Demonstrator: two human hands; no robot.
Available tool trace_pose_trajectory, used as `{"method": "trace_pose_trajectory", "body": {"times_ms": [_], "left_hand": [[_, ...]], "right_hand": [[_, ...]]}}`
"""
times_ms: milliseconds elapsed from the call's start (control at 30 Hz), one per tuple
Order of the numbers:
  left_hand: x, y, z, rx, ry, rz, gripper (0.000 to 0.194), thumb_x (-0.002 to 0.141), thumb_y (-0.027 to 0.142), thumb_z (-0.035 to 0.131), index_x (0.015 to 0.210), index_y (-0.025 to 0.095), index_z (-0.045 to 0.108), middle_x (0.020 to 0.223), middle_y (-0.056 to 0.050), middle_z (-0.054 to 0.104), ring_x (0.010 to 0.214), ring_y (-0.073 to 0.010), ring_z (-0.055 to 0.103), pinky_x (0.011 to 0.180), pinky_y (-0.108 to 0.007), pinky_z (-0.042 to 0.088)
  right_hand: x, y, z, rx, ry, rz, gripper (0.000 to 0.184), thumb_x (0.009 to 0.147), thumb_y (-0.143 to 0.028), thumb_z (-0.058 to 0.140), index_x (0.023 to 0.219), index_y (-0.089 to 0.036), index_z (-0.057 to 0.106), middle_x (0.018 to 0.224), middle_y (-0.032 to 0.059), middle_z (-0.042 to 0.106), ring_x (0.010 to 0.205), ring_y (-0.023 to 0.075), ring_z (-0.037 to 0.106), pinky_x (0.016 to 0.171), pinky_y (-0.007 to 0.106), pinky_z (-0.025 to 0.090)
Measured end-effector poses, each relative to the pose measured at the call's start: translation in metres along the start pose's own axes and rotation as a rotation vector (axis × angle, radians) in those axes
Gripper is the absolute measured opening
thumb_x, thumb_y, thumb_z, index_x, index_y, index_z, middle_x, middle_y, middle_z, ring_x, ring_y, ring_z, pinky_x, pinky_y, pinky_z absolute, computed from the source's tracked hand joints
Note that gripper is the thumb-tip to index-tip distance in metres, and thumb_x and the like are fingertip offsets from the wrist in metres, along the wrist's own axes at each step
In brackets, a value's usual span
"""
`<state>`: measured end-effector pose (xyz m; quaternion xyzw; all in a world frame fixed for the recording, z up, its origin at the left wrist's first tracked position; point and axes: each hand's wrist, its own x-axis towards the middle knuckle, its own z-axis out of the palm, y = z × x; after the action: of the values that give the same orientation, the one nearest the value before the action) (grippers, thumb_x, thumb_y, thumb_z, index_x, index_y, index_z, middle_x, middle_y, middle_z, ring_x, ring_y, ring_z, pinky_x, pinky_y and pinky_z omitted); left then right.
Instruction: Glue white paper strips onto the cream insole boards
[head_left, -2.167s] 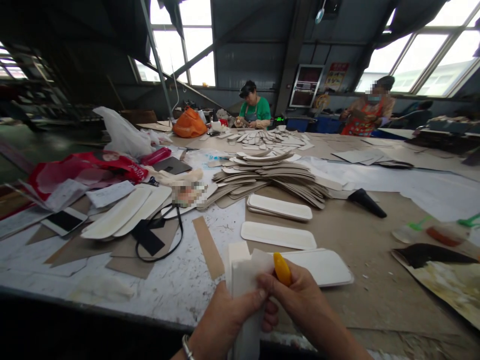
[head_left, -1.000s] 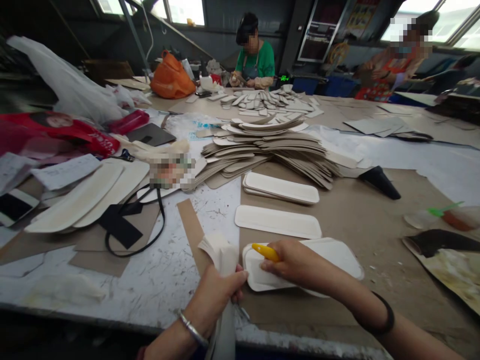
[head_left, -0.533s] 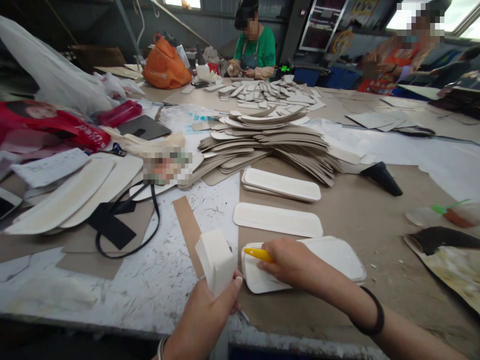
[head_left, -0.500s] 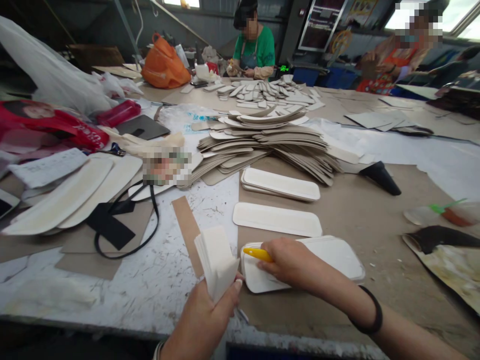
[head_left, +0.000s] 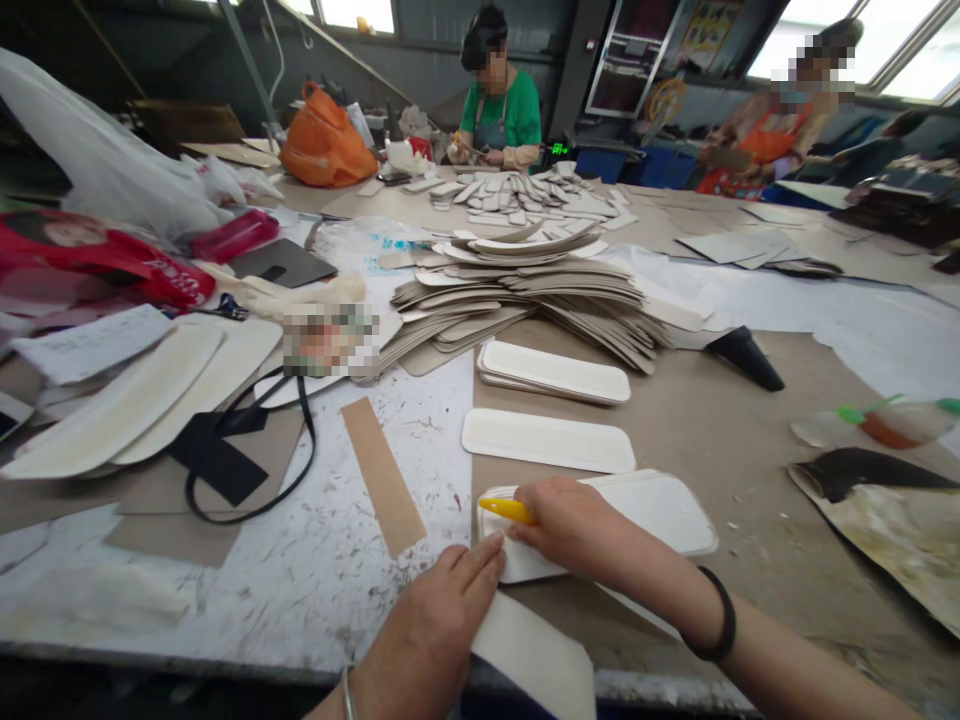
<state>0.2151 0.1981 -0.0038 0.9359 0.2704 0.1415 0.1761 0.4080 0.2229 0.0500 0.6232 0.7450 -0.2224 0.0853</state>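
Observation:
A yellow tool (head_left: 507, 509) with a tapered end pokes out of my right hand (head_left: 574, 525), whose fingers are wrapped round it. This hand lies over a stack of white rounded panels (head_left: 660, 505) on the brown board. My left hand (head_left: 450, 615) is just left of it, back upward, fingertips close together at the stack's near left corner. From under the left hand a white strip piece (head_left: 536, 650) sticks out past the table's front edge; the hand's grip on it is partly hidden. A single white panel (head_left: 547, 440) lies beyond the stack, with a smaller pile (head_left: 555, 370) behind.
Tall heaps of grey-edged panels (head_left: 525, 285) stand further back. A tan strip (head_left: 382, 475), black strap (head_left: 311, 440) and large curved white pieces (head_left: 142, 400) lie left. On the right are a black cone (head_left: 746, 357) and a dark curved piece (head_left: 885, 470). Two people work across the table.
My left hand has turned over, bringing the white strips from upright down toward the table's edge, and its fingertips now meet the panel stack. My right hand stays on the stack with the yellow tool.

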Motion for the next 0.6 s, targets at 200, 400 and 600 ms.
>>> {"method": "trace_pose_trajectory", "body": {"times_ms": [200, 400, 600], "left_hand": [[-0.004, -0.007, 0.001, 0.039, 0.077, 0.066, 0.066, 0.064, -0.008, 0.035, 0.126, 0.009, 0.048, 0.127, -0.013, 0.057, 0.101, -0.0211, 0.059, 0.086, -0.033, 0.055], [-0.012, -0.018, 0.014, 0.018, 0.123, 0.110, 0.072, 0.072, -0.010, 0.033, 0.139, 0.015, 0.033, 0.135, -0.010, 0.051, 0.115, -0.0198, 0.052, 0.095, -0.030, 0.048], [-0.010, -0.020, 0.016, 0.025, 0.188, 0.150, 0.071, 0.086, -0.003, 0.031, 0.148, 0.024, 0.009, 0.130, -0.009, 0.056, 0.114, -0.0189, 0.055, 0.093, -0.026, 0.047]], "right_hand": [[-0.019, 0.008, -0.014, -0.065, -0.065, 0.050, 0.022, 0.085, -0.032, 0.060, 0.091, -0.014, 0.071, 0.085, 0.0156, 0.071, 0.082, 0.0318, 0.067, 0.067, 0.032, 0.047], [-0.069, 0.074, -0.027, -0.012, -0.071, 0.331, 0.016, 0.085, -0.029, 0.057, 0.086, -0.018, 0.069, 0.085, 0.0089, 0.071, 0.081, 0.0273, 0.065, 0.065, 0.030, 0.041], [-0.095, 0.117, -0.015, 0.241, 0.075, 0.460, 0.021, 0.087, -0.030, 0.049, 0.088, -0.015, 0.065, 0.085, 0.0078, 0.069, 0.076, 0.0221, 0.062, 0.066, 0.028, 0.040]]}}
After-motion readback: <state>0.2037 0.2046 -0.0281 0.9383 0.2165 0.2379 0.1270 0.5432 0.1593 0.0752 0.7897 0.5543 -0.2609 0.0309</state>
